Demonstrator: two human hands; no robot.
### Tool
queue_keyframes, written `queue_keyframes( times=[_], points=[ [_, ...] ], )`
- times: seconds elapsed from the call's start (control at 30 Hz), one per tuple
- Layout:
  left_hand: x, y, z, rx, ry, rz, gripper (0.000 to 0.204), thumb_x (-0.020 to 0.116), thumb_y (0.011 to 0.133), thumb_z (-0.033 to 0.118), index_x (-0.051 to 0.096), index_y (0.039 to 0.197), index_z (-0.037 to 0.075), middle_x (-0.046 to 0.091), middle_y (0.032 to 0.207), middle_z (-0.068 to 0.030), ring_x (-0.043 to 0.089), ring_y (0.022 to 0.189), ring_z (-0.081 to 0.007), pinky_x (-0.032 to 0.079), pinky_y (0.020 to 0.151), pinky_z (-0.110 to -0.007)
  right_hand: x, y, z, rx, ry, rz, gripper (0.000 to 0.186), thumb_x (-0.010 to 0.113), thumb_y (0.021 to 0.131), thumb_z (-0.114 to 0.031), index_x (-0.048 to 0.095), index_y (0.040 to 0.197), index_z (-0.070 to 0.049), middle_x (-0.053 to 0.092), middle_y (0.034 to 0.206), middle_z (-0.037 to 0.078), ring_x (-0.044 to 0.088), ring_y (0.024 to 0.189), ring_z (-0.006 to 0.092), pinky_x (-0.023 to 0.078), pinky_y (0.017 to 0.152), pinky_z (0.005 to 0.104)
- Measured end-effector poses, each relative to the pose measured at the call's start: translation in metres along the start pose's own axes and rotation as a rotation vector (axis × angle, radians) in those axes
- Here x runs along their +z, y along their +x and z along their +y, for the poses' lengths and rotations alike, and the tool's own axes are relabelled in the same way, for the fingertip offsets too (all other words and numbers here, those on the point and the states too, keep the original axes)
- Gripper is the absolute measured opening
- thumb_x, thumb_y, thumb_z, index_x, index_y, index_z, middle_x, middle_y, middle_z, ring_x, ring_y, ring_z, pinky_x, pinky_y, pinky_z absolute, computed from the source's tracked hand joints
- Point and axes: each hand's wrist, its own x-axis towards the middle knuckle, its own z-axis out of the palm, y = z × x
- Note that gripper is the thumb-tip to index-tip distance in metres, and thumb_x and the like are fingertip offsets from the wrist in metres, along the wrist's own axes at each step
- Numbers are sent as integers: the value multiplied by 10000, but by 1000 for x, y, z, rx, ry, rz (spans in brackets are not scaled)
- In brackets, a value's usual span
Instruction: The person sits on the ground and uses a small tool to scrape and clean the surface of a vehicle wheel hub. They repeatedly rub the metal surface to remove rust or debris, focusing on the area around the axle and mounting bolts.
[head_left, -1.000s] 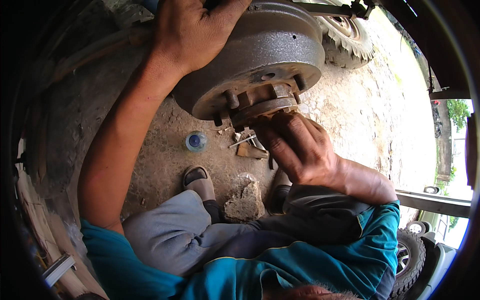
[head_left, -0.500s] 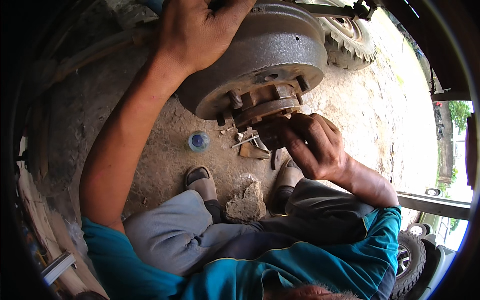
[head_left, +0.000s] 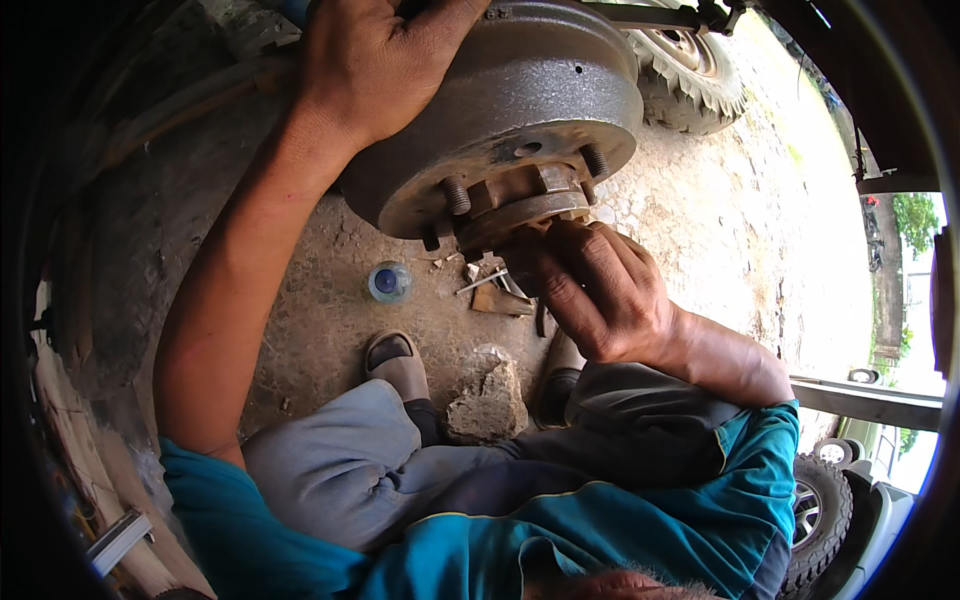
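A heavy grey metal drum (head_left: 510,90) with threaded studs (head_left: 457,197) hangs in front of me. My left hand (head_left: 375,75) grips its upper left side, fingers partly out of frame. A rusty stepped hub (head_left: 525,215) projects from the drum's near face. My right hand (head_left: 595,290) is under that hub, fingers curled against its end; whatever they hold is hidden behind them.
Below are a clear bottle (head_left: 389,282), a white rod (head_left: 480,280), wooden scrap (head_left: 500,302) and a rough stone (head_left: 485,410) between my sandalled feet. A spare-looking tyre (head_left: 700,90) lies behind the drum; another wheel (head_left: 820,510) is at lower right, metal rail (head_left: 865,405) above it.
Over the last second the drum and both hands shift slightly right, then back left and a little up in view. My right fingers stay at the hub's end.
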Motion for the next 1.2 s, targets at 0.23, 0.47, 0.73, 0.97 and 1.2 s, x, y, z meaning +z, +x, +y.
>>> queue_keyframes(
  times=[0.23, 0.47, 0.73, 0.97, 1.2],
  points=[
    [-5, 3, 16, -61, 124, -44, 549, 701, 1076, 313, 579, 639, 3, 467, 533, -17, 411, 566, -73, 311, 511, -368, -4, 3, -5, 75, 15, -24, 382, 769, 704, -88, 768, 1064, 39, 694, 1078, 193, 723, 885, 287, 631, 658, 388],
    [-5, 5, 25, -115, 94, -36, 556, 705, 1072, 328, 578, 638, 4, 463, 529, -27, 395, 553, -77, 305, 509, -375, -8, 0, -2, 111, 41, -37, 363, 771, 717, -82, 770, 1061, 35, 690, 1074, 196, 712, 864, 282, 618, 647, 382],
    [-5, 2, 14, -70, 90, -38, 546, 701, 1075, 318, 583, 644, 5, 474, 536, -36, 413, 551, -84, 316, 510, -380, -9, 4, -6, 126, 0, 7, 376, 772, 715, -49, 763, 1075, 59, 696, 1066, 221, 736, 869, 313, 639, 659, 389],
    [-3, 2, 21, -73, 24, -15, 546, 704, 1073, 324, 583, 654, -4, 476, 540, -37, 412, 559, -83, 321, 512, -381, -4, -1, 0, 91, -46, 40, 397, 782, 741, -73, 753, 1109, 73, 691, 1077, 236, 741, 859, 318, 635, 630, 385],
    [-3, 3, 15, -56, 87, -36, 526, 702, 1074, 299, 583, 663, -8, 470, 544, -34, 412, 566, -78, 321, 513, -375, -8, -7, 5, 59, -54, 7, 424, 765, 713, -121, 754, 1096, 59, 678, 1076, 236, 732, 842, 299, 643, 651, 372]
  ],
)
